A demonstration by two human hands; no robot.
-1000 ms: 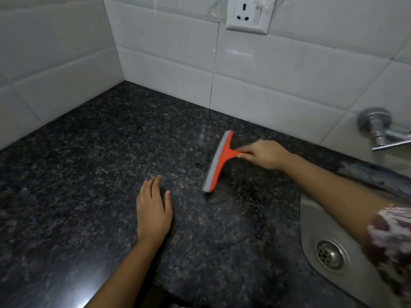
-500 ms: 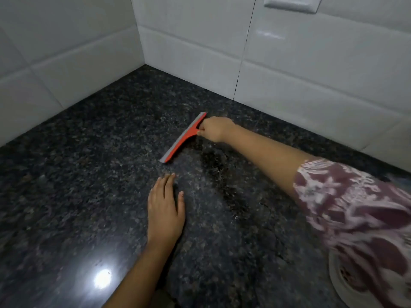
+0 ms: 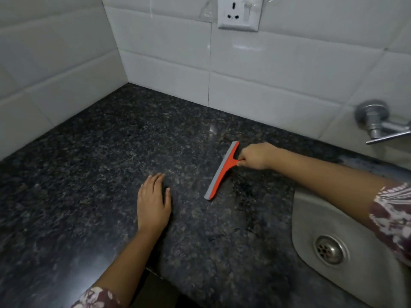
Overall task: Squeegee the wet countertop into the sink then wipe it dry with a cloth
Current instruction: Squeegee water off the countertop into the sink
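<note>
One orange squeegee (image 3: 223, 170) is lying blade-down on the dark granite countertop (image 3: 106, 156), between the two hands and left of the single steel sink (image 3: 364, 258). The right hand (image 3: 255, 156) is gripping its handle with curled fingers. The left hand (image 3: 153, 204) is resting flat, fingers straight. One tap (image 3: 378, 123) and one wall socket (image 3: 239, 12) are showing.
</note>
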